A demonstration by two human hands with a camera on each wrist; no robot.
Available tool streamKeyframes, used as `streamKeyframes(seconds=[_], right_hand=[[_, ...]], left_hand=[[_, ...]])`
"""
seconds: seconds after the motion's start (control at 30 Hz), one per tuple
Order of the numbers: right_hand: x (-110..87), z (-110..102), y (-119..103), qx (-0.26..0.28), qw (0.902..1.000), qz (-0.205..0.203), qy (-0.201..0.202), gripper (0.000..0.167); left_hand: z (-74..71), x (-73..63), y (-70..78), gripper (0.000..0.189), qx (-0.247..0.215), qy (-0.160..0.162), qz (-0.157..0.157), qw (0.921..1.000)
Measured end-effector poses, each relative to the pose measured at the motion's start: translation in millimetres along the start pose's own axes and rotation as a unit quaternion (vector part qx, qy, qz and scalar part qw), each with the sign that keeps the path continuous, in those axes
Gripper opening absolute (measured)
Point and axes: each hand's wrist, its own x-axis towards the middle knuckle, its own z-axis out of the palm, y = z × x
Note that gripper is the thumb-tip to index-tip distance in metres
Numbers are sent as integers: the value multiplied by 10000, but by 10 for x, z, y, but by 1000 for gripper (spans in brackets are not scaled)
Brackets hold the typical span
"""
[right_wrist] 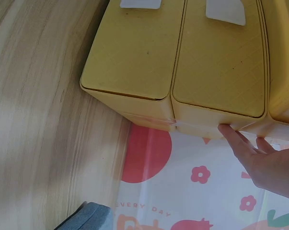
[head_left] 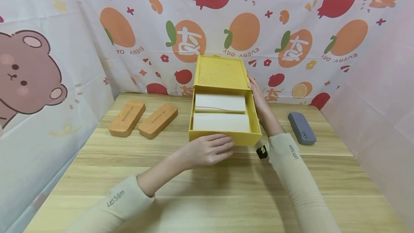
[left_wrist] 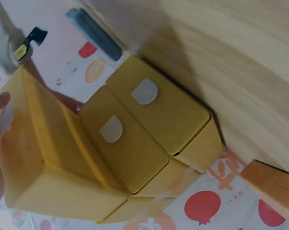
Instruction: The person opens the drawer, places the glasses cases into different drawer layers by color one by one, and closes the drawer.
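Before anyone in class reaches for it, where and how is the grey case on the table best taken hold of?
Probably across its middle, from above, thumb on one long side and fingers on the other: the grey case lies flat, is longer than wide, and its top is uncovered. The right hand, at the side of the yellow box, seems better placed.

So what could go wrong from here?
1. The top drawer juts well past the lower ones, so the yellow drawer unit might tip forward.
2. The white stacks lying in that drawer could slide if it's jerked.
3. The right hand is only at the unit's side; the unit might skid.
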Motion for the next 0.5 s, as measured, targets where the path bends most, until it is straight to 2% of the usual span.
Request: streamKeyframes(seconds=[0.1, 0.33, 0.5], right_hand=[[5, 3, 7, 16, 10000, -1, -2, 53], [23, -9, 38, 71, 9999, 5, 74, 53], [51, -23, 67, 6, 9999, 32, 101, 52]], left_hand=[[21, -26, 33, 46, 53, -31, -13, 10000], [53, -43, 67, 41, -5, -63, -422, 9991], [53, -41, 55, 41, -131, -42, -581, 9982]])
